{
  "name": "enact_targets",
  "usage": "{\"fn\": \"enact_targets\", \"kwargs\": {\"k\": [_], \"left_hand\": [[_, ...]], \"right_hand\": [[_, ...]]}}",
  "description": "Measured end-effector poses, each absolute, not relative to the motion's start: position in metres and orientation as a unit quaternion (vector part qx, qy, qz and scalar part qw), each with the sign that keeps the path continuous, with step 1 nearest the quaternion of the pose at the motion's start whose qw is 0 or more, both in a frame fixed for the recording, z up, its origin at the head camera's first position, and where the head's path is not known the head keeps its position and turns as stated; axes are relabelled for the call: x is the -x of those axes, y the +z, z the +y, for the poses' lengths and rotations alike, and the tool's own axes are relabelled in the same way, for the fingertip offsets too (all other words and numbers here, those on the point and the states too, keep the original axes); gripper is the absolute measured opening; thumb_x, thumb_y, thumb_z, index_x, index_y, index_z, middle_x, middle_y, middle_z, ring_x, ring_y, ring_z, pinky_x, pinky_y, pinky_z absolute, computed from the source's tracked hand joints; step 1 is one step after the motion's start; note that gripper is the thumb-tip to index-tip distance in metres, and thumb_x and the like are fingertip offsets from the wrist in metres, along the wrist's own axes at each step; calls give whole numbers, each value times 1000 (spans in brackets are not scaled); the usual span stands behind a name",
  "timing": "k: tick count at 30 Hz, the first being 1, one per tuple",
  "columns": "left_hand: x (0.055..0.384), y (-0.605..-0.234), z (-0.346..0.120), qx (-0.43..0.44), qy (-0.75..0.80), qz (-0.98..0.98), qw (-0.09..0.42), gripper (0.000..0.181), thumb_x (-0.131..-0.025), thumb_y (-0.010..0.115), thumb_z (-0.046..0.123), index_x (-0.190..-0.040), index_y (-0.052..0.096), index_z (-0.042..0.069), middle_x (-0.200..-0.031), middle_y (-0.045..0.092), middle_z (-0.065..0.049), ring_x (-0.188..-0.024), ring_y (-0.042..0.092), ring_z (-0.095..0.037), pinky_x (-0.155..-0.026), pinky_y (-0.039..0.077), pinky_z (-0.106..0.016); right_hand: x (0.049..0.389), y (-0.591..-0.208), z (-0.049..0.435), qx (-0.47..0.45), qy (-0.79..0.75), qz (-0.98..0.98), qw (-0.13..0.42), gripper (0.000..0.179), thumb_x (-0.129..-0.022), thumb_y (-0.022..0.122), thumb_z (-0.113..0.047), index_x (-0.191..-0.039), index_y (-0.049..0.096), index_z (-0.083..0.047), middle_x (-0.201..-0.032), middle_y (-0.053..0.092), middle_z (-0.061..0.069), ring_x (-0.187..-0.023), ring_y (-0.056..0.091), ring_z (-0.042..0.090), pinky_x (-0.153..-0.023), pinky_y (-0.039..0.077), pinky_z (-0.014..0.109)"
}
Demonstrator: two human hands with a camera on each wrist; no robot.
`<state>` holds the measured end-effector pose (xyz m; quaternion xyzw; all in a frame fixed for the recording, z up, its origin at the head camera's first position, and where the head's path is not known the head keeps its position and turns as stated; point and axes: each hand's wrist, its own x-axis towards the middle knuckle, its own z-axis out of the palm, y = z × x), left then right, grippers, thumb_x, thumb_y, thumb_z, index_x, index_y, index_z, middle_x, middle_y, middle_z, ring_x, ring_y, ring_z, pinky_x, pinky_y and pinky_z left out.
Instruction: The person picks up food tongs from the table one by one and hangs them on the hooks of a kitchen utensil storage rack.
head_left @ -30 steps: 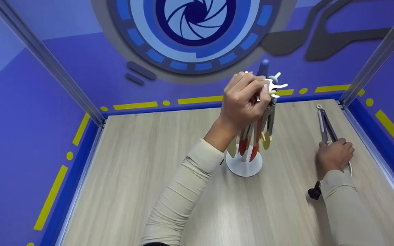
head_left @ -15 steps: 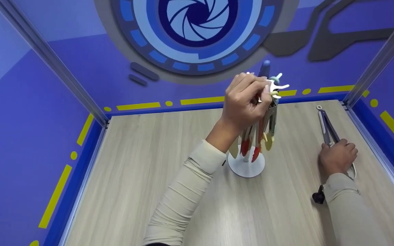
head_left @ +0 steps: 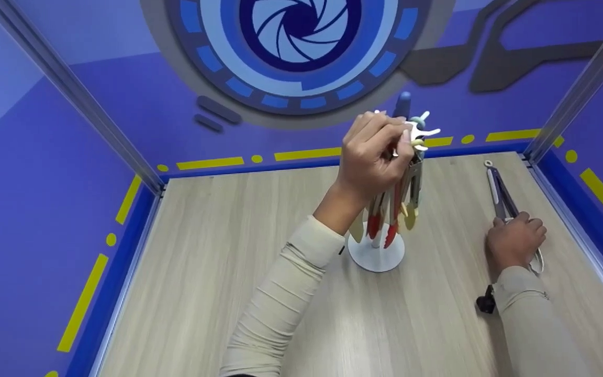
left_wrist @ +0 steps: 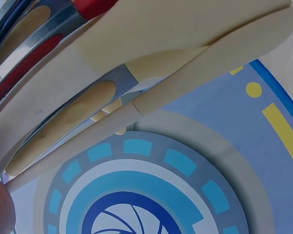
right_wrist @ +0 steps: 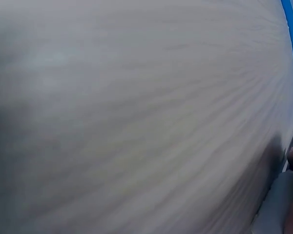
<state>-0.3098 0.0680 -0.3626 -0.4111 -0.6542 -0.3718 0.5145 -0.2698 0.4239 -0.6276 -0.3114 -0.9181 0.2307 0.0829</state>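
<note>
In the head view my left hand [head_left: 372,154] is up at the top of a white stand [head_left: 377,256], fingers curled and thumb against forefinger beside its white hooks [head_left: 423,132]. It seems to pinch the upper end of beige tongs [left_wrist: 161,39], which fill much of the left wrist view; the grip itself is hidden. Red-tipped tongs [head_left: 391,236] and yellow-tipped tongs [head_left: 411,215] hang alongside. At the right, my right hand [head_left: 517,241] grips dark grey tongs [head_left: 501,196] lying on the table, covering their middle. A pale loop [head_left: 538,262] shows below that hand.
The wooden table [head_left: 218,272] is bounded by blue printed panels [head_left: 71,183] with metal frame posts [head_left: 584,84] at the corners. A blue rounded tip [head_left: 404,102] rises above the stand. A black device [head_left: 486,301] sits at the right wrist.
</note>
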Motion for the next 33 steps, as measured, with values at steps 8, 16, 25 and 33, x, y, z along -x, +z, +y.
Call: {"fn": "enact_targets", "kwargs": {"k": [8,16,25,33], "left_hand": [[310,-363,70,415,-371,-656,511,13,-90,69,9,-91,80,3,-89,78,-6,-80,62,-18,-83,54,-22],[309,-365,71,411,-373,-659,508,14,-91,69,10,-90,80,3,-89,78,-6,-80,62,-17,-87,54,-21],[311,-363,68,409,-375,-651,518,13,-90,68,8,-90,81,3,-90,79,-6,-81,65,-18,-94,56,-24],[311,-364,66,415,-370,-654,513,13,-90,69,8,-92,81,4,-91,79,-6,-81,63,-18,-86,55,-23]], "right_hand": [[269,-631,426,321,220,-918,78,65,-110,48,-30,-144,39,24,-144,41,49,-140,35,62,-122,24,64],[265,-636,422,307,195,-922,130,58,-108,54,-25,-135,50,26,-131,53,49,-130,46,59,-119,30,61],[269,-628,420,319,214,-916,119,59,-109,53,-27,-139,49,24,-136,52,48,-131,48,60,-115,37,63],[268,-629,426,324,236,-908,125,55,-107,53,-23,-139,51,21,-135,54,47,-130,51,61,-110,42,69]]}}
